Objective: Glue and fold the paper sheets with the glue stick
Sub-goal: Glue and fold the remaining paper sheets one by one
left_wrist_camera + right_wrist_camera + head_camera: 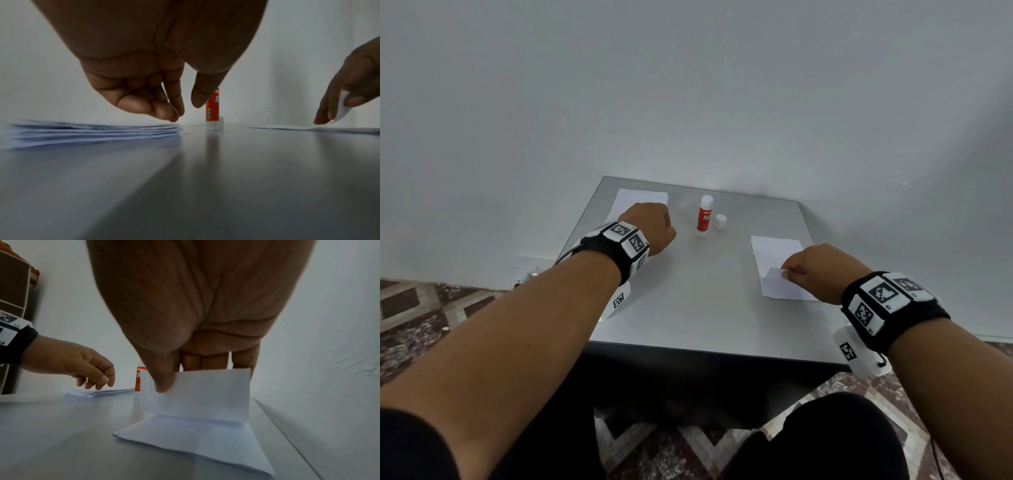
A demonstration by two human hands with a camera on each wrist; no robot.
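Folded sheet [197, 404] between right-hand fingers [164, 379].

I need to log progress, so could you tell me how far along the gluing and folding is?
Done: the glue stick stands uncapped, its cap beside it. In hand: the right hand pinches a raised flap of the folded sheet. Left: the left hand hovers over the paper stack, holding nothing.

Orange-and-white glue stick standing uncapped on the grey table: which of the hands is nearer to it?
Left. The left hand hovers beside the glue stick, over the paper stack. The right hand is farther, pinching a folded white sheet.
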